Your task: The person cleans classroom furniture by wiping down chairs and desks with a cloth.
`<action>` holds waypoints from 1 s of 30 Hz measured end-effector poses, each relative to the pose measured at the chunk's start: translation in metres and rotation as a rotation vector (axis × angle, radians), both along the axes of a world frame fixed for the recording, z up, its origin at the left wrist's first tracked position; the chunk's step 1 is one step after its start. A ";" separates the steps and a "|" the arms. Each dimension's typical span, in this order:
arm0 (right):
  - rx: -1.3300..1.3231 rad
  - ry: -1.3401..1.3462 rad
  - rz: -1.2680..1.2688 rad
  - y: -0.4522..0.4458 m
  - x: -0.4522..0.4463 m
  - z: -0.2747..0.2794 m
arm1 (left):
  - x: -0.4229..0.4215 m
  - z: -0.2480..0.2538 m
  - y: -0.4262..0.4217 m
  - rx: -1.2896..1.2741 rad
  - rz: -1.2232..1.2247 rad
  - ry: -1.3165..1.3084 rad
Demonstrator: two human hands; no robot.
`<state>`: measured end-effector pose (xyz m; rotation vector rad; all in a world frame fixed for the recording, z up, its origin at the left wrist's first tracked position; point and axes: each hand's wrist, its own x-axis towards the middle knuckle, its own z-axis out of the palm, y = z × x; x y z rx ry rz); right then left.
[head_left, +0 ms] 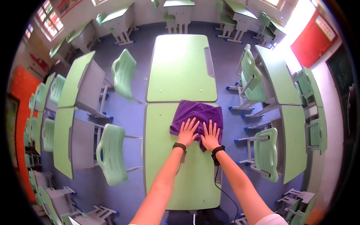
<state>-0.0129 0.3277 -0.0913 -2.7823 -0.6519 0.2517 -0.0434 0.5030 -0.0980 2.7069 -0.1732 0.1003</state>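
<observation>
A crumpled purple cloth (197, 112) lies on the far right part of the near green desk (161, 161), close to the seam with another desk. My left hand (187, 132) rests flat on the cloth's near edge, fingers spread and pointing away from me. Beside it, my right hand (210, 135) presses on the cloth in the same way, its fingers also apart. The two hands are side by side with a small gap between the thumbs. Each wrist wears a black band, and a dark cable hangs from the right one.
The second green desk (180, 67) adjoins the far edge. Green chairs stand at the left (111, 153) and right (265, 153) of the desks. More desks line both sides (294, 138) and the back wall. A dark cable (228, 197) runs down by my right arm.
</observation>
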 end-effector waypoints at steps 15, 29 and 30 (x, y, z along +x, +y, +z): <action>-0.126 0.153 0.213 0.154 -0.063 0.010 | -0.123 0.004 0.133 0.017 0.315 0.011; -0.061 0.089 0.288 0.166 -0.185 0.005 | -0.259 0.005 0.121 -0.093 0.367 0.071; -0.070 0.092 0.280 0.165 -0.198 0.005 | -0.270 0.007 0.120 -0.112 0.352 0.061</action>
